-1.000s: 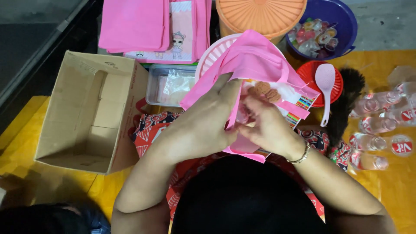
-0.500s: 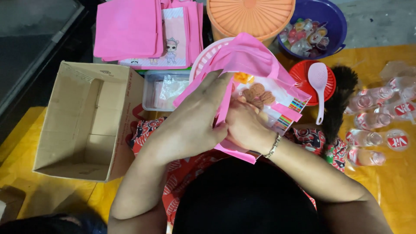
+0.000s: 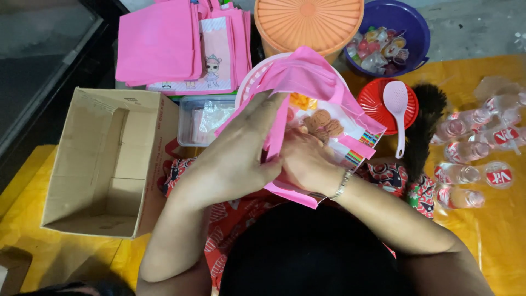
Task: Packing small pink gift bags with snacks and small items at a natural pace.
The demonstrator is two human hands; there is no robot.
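Observation:
A pink fabric bag (image 3: 307, 74) lies in my lap, its mouth pulled wide. My left hand (image 3: 241, 148) grips the near edge of the bag's opening. My right hand (image 3: 304, 161) is beside it, fingers curled on the bag's lower rim and a bracelet on the wrist. Inside the bag I see brown round biscuits (image 3: 320, 123) in a clear packet, an orange snack (image 3: 303, 101) and a striped booklet edge (image 3: 364, 145).
An empty cardboard box (image 3: 104, 164) stands at my left. Ahead lie a stack of pink bags (image 3: 175, 46), a clear plastic tub (image 3: 205, 118), an orange lidded container (image 3: 309, 22), a blue bowl (image 3: 405, 19) of jellies, a red basket with pink scoop (image 3: 397, 101). Small water cups (image 3: 471, 151) lie right.
Both hands have shifted a little lower and closer together on the bag's mouth. The bag has opened wider, showing more of the snacks inside.

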